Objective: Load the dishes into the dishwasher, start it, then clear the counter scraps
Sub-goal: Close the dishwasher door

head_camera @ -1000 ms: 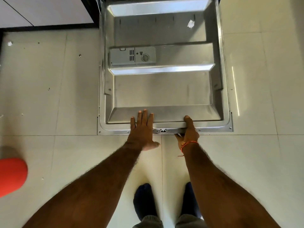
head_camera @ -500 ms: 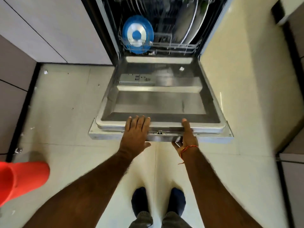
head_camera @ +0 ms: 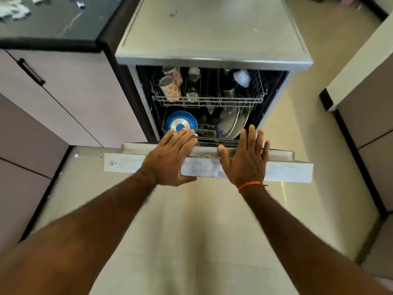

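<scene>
Both hands, the left [head_camera: 170,158] and the right [head_camera: 247,158], lie flat with fingers straight on the door [head_camera: 287,170] of the loaded dishwasher [head_camera: 212,39], which stands part-way up. The step looks like closing it. Next comes a firm, even push until it latches, then starting it; scraps [head_camera: 14,10] wait on the counter [head_camera: 63,22].

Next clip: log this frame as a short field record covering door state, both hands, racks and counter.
door: dishwasher door partly raised, not shut
left hand: open, fingers straight, on the door's top edge
right hand: open, fingers spread, at the door's edge; contact unclear
upper rack: patterned mugs, glasses
lower rack: blue plate, pale plates
counter: white scraps not cleared
</scene>
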`<act>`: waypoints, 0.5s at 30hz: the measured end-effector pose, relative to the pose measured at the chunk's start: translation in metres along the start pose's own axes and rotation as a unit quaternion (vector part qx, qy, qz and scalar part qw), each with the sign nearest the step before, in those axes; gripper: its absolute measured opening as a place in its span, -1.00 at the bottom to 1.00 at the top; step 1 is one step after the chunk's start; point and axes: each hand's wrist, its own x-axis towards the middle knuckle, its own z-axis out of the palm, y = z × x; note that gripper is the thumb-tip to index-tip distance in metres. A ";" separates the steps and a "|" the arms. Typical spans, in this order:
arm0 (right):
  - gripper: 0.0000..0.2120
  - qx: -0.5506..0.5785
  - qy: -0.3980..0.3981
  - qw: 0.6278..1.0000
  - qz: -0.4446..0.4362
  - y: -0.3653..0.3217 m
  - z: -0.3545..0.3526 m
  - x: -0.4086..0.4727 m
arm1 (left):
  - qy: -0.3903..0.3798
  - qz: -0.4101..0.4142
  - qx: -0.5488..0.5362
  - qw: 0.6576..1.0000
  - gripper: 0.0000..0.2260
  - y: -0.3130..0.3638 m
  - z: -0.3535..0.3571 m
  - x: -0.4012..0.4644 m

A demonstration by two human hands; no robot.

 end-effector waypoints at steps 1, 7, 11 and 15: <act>-0.17 -0.020 0.010 0.999 -0.048 0.001 -0.003 0.018 | 0.012 -0.005 0.000 1.000 0.01 -0.011 -0.008 0.015; 0.11 -0.058 0.023 0.987 -0.150 -0.011 -0.021 0.107 | 0.054 -0.040 0.006 0.998 0.18 -0.062 -0.038 0.086; 0.21 -0.062 0.040 0.979 -0.190 -0.018 -0.023 0.179 | 0.073 -0.083 0.021 0.994 0.29 -0.102 -0.050 0.144; 0.17 -0.088 0.030 0.972 -0.218 -0.024 -0.019 0.242 | 0.067 -0.106 0.000 0.992 0.25 -0.140 -0.051 0.189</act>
